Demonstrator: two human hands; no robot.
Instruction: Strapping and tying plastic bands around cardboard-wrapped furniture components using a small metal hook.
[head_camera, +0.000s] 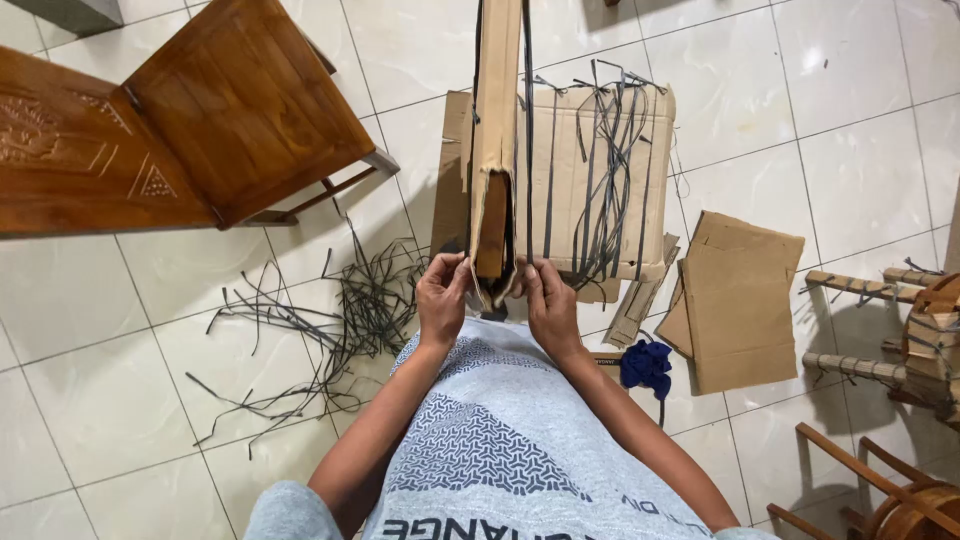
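Both hands up at chest height, clamped on the lower end of a tall cardboard-wrapped piece (496, 130) standing upright on the floor (90, 330). Left hand (442, 297) on its left edge, fingers closed around the cardboard; right hand (550, 305) on its right edge, fingers likewise curled tight against it. Open at the near end, that wrapping, with a brown wooden core (490, 235) showing inside (how far in it runs, impossible to tell). Thin dark strips (527, 140) stretched along its right side.

Behind it, flat on the tiles, a cardboard sheet (565, 180) carrying a tangle of black strips (610, 170) near its far right corner. Left of the hands, a looser heap of black strips (330, 320) scattered across the floor. Further left, a wooden chair (180, 120). Right of the sheet, folded cardboard pieces (735, 310), one lying on the other. Just beside the right forearm, a blue cloth bundle (647, 365). At the floor's right edge, wooden frame parts (880, 370) wound with strips.
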